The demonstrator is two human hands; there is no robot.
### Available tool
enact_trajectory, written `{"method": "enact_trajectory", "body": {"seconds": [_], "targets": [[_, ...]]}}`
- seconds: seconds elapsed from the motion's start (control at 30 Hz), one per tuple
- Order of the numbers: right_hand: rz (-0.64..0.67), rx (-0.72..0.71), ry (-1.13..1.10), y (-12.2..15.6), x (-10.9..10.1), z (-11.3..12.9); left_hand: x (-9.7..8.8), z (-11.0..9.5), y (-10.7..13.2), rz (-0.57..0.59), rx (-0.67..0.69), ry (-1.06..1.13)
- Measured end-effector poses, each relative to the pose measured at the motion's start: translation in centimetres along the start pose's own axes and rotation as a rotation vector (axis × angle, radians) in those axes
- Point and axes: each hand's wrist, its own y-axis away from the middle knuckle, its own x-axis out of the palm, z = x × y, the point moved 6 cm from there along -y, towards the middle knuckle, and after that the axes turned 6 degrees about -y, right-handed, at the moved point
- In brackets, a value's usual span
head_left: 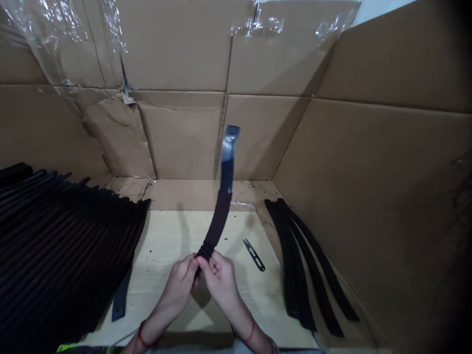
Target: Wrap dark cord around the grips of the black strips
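Note:
Both of my hands meet at the lower middle, over a pale board point(158, 290). Between them they hold a dark fabric sleeve point(220, 216), bunched into folds at my fingertips. A curved, flat dark strip point(227, 172) sticks up out of the sleeve, its shiny upper end tilted slightly right. My left hand point(181, 278) pinches the bunched part from the left. My right hand point(219, 275) grips it from the right, thumb on top. The strip's lower end is hidden by my hands. Small black thread snips point(254, 254) lie on the board to the right of my right hand.
A large pile of dark strips point(66, 246) fills the left side. One bare strip end with a hole point(119, 305) shows beside it. Several black covered strips point(295, 260) lie at the right. Cardboard walls point(184, 132) enclose the back and sides.

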Motion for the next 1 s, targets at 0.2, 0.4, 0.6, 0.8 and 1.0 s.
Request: {"method": "enact_trajectory", "body": {"seconds": [0.2,0.4,0.6,0.8,1.0], "targets": [[0.018,0.001,-0.057,-0.8,0.5,-0.7,0.0,1.1,-0.3,0.030,-0.090,-0.044],[0.011,-0.017,0.012,-0.6,0.1,-1.0,0.5,1.5,-0.6,0.165,-0.174,-0.083],[-0.074,-0.032,0.039,-0.6,-0.9,-0.6,0.0,-0.1,-0.7,-0.012,-0.020,-0.182],[-0.074,-0.026,-0.007,-0.6,-1.1,-0.4,0.4,-0.8,-0.2,0.021,0.053,-0.160],[-0.013,0.018,-0.011,0.0,-1.0,0.2,1.2,-0.4,0.5,0.211,-0.103,0.000]]}}
